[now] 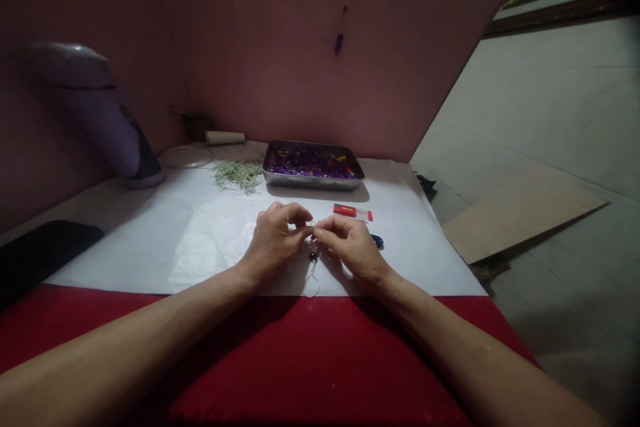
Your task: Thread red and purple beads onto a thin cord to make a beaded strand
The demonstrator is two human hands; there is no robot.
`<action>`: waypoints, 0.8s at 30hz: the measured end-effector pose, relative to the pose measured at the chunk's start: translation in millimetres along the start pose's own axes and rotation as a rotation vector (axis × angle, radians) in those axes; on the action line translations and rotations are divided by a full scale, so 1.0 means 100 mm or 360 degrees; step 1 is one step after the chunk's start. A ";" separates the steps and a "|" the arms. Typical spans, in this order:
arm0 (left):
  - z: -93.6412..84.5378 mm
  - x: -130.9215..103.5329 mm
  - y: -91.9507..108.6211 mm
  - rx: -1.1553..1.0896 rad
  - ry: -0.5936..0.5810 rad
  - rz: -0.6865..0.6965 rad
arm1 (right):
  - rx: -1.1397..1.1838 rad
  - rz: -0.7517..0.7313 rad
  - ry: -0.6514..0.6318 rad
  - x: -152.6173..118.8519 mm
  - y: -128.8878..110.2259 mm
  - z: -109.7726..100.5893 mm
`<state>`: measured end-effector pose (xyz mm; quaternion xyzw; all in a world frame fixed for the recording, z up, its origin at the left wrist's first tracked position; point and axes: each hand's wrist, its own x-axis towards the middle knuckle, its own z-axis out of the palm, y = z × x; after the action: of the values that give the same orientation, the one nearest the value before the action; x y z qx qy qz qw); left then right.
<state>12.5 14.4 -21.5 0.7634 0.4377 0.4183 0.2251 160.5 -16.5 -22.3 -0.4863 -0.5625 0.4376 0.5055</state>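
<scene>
Over the white sheet, my left hand (277,235) and my right hand (353,243) meet with fingertips pinched together. Between them is a beaded string (313,256), with a red bead near the right fingertips and a dark round bead hanging lower. Its pale thread end loops down onto the sheet. Both hands are closed on this string; the exact spot they grip is partly hidden by the fingers. Just behind my right hand lies a small blue object (377,241), mostly covered. A red and clear packet (353,212) lies beyond the hands.
A metal tray (315,182) of purple beads stands at the back, beside a tangle of pale green thread (238,175). At left are a purple lamp-like object (107,113) and a black flat object (47,253). Red cloth (310,360) covers the near edge; cardboard (525,220) lies at right.
</scene>
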 end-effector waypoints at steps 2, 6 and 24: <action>0.01 0.00 -0.02 -0.0066 -0.0001 -0.0001 | 0.0014 -0.0020 -0.0010 0.00 0.01 0.00; 0.03 -0.01 -0.06 -0.0178 0.0002 -0.0019 | 0.0037 -0.0028 -0.0028 0.01 0.01 0.00; -0.02 0.06 0.08 -0.0104 -0.0193 -0.0234 | -0.0137 -0.0064 -0.0011 0.01 0.03 0.01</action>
<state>15.9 15.8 -12.0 0.7453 0.4643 0.3678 0.3061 159.8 -14.9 -25.2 -0.4948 -0.5922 0.4043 0.4909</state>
